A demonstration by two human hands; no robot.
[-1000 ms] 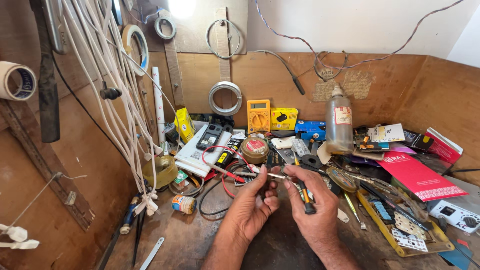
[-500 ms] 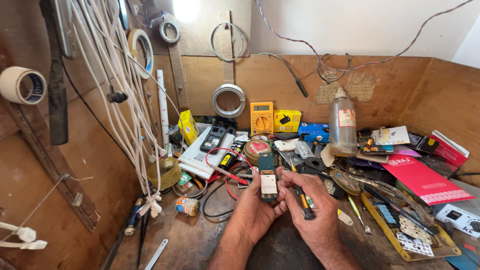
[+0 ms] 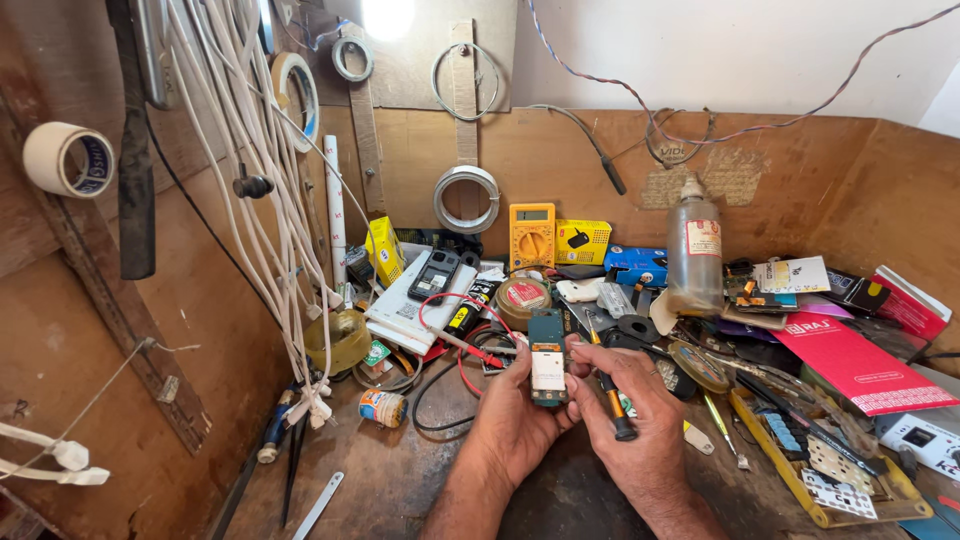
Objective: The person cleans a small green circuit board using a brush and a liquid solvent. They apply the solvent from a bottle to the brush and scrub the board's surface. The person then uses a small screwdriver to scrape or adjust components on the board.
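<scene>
I see the board (image 3: pixel 547 362) standing upright between both hands, above the bench (image 3: pixel 400 480). My left hand (image 3: pixel 520 415) is clamped on its left edge and back; my right hand (image 3: pixel 640 425) touches its right edge with the thumb, its fingers closed round a screwdriver (image 3: pixel 608 390) that slants down beside it. One board, one screwdriver, two hands. Both forearms rise from the lower edge, palms turned inward. A yellow meter (image 3: pixel 532 235) and a bottle (image 3: pixel 694 250) stand behind.
</scene>
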